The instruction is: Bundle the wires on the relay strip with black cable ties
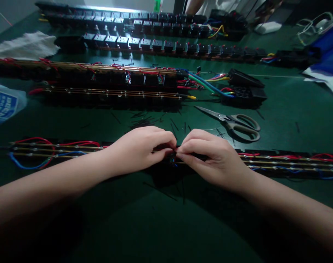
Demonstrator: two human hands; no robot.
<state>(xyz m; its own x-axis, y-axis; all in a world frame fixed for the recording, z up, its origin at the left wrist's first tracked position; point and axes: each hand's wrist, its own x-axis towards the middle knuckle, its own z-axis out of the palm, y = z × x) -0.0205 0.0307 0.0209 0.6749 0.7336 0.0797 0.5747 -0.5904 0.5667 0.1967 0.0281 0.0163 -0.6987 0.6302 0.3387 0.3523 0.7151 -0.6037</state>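
A long black strip (287,162) with copper rails and red and blue wires lies across the green table in front of me. My left hand (141,149) and my right hand (210,155) meet over its middle. Both have fingers pinched together on something small at the strip, near a bit of blue and red wire (173,160). What the fingertips hold is hidden. The strip's left end (45,149) shows looping red and blue wires.
Scissors (234,122) lie just beyond my right hand. More wired strips (106,82) and rows of black sockets (166,45) fill the far table. A white cloth (23,44) and a plastic bag (3,104) sit at left. Another person's arm (195,5) shows at the top.
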